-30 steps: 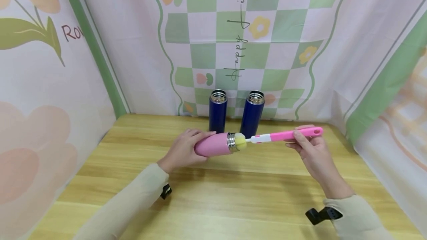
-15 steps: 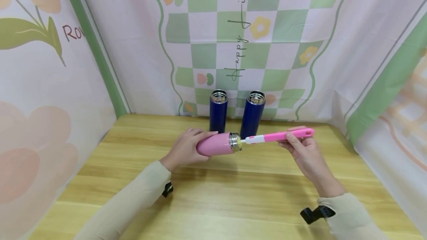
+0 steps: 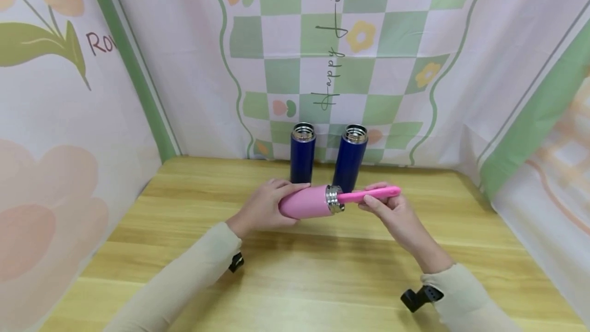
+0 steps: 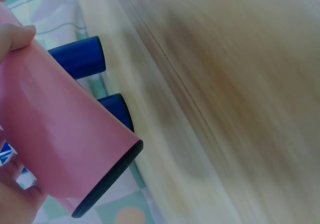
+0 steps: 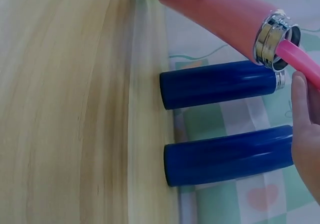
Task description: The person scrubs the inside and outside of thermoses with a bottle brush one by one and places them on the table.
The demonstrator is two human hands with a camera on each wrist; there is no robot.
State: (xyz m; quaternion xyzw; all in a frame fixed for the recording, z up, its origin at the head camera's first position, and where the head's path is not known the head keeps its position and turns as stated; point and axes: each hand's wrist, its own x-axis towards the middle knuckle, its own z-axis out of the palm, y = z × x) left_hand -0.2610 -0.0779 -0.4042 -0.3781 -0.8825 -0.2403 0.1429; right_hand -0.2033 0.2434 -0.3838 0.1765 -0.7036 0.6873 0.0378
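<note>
My left hand grips a pink vacuum flask round its base end, tilted nearly level with its bare metal mouth facing right. In the left wrist view the flask's dark base shows, raised above the table. My right hand pinches the pink handle of a bottle brush. The brush's sponge head and white shaft are hidden inside the flask; only the handle sticks out of the mouth. In the right wrist view the handle runs through the flask's metal neck.
Two dark blue flasks without lids, a left one and a right one, stand upright at the back of the wooden table. Behind them hangs a green checked curtain. Each wrist wears a black camera mount.
My right hand has moved left, pushing the brush into the pink flask; the yellow sponge and white shaft have gone out of sight. The flask and left hand have shifted slightly right.
</note>
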